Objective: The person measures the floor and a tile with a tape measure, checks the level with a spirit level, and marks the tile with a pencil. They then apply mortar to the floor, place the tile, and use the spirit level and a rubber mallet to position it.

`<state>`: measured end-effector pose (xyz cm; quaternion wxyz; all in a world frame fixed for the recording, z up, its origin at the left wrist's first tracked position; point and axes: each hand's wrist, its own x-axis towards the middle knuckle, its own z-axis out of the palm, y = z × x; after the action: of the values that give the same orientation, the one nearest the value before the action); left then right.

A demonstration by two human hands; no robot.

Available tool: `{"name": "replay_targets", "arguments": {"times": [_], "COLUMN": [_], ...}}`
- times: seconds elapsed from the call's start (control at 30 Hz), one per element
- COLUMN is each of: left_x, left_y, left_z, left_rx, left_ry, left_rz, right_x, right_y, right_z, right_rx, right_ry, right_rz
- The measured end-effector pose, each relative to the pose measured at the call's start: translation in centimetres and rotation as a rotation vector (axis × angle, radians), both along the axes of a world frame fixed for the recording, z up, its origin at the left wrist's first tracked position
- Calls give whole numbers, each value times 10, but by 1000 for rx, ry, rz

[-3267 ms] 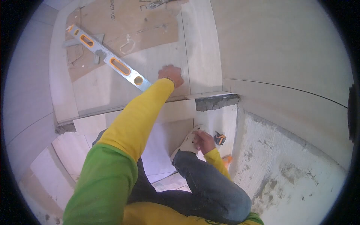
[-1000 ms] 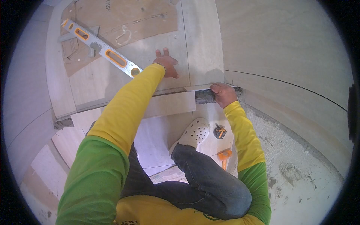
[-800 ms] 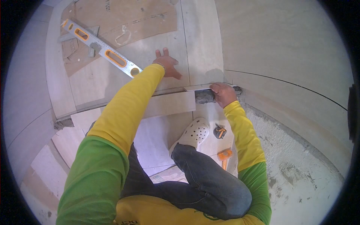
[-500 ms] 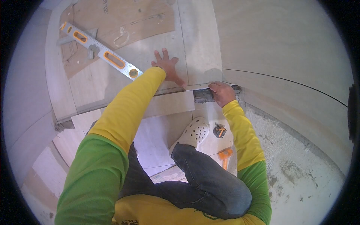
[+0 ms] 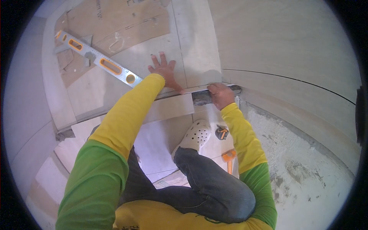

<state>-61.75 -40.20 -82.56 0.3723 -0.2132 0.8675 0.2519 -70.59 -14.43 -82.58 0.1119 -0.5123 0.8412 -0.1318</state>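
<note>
My left hand (image 5: 165,73) lies with fingers spread on the large pale tile (image 5: 126,92) of the raised step. Its thumb reaches down to the tile's front edge, touching the near end of a thin pale strip (image 5: 196,89). My right hand (image 5: 222,96) is closed, its fingers curled over that strip at the edge, above the gap of rough grey mortar (image 5: 202,98). Left of this gap a narrow tile piece (image 5: 172,109) covers the step's front face. A spirit level (image 5: 101,60) with orange-rimmed openings lies diagonally on the step, its near end beside my left sleeve.
Brown cardboard (image 5: 134,27) covers the back of the step. On the lower floor are a tape measure (image 5: 221,132), an orange-headed tool (image 5: 229,155) and my shoe (image 5: 198,134). A tiled wall (image 5: 276,46) rises at the right, above rough whitish floor (image 5: 299,188).
The view has shifted slightly, so everything appears a little further left. Both hands keep nearly the same places at the step's edge.
</note>
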Motion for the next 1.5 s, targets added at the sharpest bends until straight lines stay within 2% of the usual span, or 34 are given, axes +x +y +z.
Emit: {"name": "replay_targets", "arguments": {"times": [0.13, 0.33, 0.4, 0.43, 0.5, 0.53, 0.6, 0.63, 0.67, 0.73, 0.8, 0.87, 1.07, 1.27, 1.5], "left_x": [-1, -1, -1, -2, -4, -3, -3, -3, -4, -5, -6, -7, -8, -9, -9], "left_y": [3, 4, 5, 4, 4, 5, 6, 6, 7, 10, 13, 15, 18, 18, 19], "left_z": [-5, -5, -4, -2, -1, -1, -3, -3, -4, -1, 0, -2, -3, 0, -1], "left_rx": [-7, -15, -24, -21, -17, -29, -34, -45, -55, -64, -72, -75, -94, -83, -111], "left_ry": [2, 17, 31, 10, -3, -4, 1, -2, -5, -8, -12, -14, -6, -5, -4], "left_rz": [2, 9, 4, 3, -6, -4, -18, -21, -27, -39, -68, -42, -76, -73, -79], "right_x": [0, 5, 10, 12, 11, 6, -2, -4, -6, -9, -5, -1, -4, -5, -1], "right_y": [1, 1, 4, 12, 30, 37, 52, 54, 54, 48, 37, 25, 9, 7, 3], "right_z": [3, 6, 17, 15, 18, 25, 38, 37, 36, 32, 27, 24, 3, -16, -13], "right_rx": [42, -48, -140, -140, -174, -175, -345, -427, -439, -340, -283, -192, -208, -268, -296], "right_ry": [-24, -63, -65, -59, -263, -255, -933, -1025, -1015, -1247, -1332, -1322, -1433, -1363, -1270], "right_rz": [-10, -66, -222, -229, -676, -683, -1290, -1360, -1376, -1404, -1381, -1336, -1361, -1406, -1385]}}
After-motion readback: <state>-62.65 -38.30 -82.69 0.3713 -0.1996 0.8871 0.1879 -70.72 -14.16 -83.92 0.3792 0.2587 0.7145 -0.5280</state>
